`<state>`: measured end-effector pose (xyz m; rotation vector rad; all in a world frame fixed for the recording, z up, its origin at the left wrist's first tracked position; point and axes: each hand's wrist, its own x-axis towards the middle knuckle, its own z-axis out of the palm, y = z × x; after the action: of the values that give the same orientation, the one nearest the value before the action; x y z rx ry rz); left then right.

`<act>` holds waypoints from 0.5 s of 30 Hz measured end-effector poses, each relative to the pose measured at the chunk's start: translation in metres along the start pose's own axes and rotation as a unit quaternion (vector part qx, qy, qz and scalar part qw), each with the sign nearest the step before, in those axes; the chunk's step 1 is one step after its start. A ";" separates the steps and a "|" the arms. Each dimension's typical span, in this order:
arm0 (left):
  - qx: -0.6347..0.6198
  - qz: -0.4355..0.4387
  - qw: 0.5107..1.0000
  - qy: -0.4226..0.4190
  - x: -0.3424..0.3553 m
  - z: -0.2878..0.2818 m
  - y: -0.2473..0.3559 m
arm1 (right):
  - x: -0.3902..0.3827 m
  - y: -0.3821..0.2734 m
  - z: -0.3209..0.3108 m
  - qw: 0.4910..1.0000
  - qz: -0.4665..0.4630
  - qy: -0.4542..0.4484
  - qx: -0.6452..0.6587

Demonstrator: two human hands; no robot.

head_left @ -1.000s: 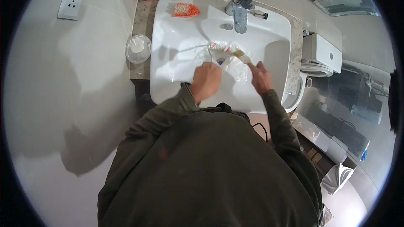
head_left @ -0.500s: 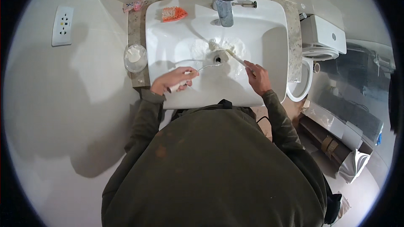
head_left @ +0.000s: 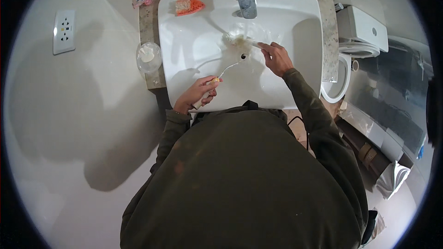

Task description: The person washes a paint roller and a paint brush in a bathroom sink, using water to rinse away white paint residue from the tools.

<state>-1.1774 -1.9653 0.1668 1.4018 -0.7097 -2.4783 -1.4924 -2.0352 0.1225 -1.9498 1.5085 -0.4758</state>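
My left hand (head_left: 197, 94) is closed round the pale handle of a tool with a thin, bent metal shaft (head_left: 228, 68). The shaft's tip reaches close to the drain hole (head_left: 243, 56) of the white sink (head_left: 290, 90). My right hand (head_left: 278, 60) grips the light handle of a brush (head_left: 254, 44), its yellowish head blurred in the splashing water. That head lies just beyond the drain, below the faucet (head_left: 248, 4), from which a stream falls. Whitish water spreads round the brush head.
An orange-and-white scrub brush (head_left: 189, 6) lies on the sink's far left ledge. A clear round tub (head_left: 148, 58) with something white in it stands on the speckled counter (head_left: 157, 81). To the right is a toilet (head_left: 362, 30); a wall socket (head_left: 64, 32) is at left.
The brush in my right hand has moved up and left, farther under the stream. My left hand has shifted slightly, and its tool's shaft now slants upward more steeply. The view has also shifted.
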 end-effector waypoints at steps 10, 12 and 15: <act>0.023 0.003 0.999 0.026 0.003 0.010 -0.010 | 0.008 -0.003 0.012 0.996 -0.055 -0.071 -0.007; 0.022 0.003 0.999 0.027 0.001 0.011 -0.012 | 0.004 0.002 -0.006 0.990 -0.083 -0.112 -0.017; 0.029 0.010 0.999 0.040 0.003 0.012 -0.014 | 0.014 -0.002 -0.024 0.992 -0.043 -0.108 -0.041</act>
<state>-1.1881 -1.9510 0.1630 1.4984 -0.7819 -2.3886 -1.5013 -2.0539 0.1404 -2.0623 1.3312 -0.2333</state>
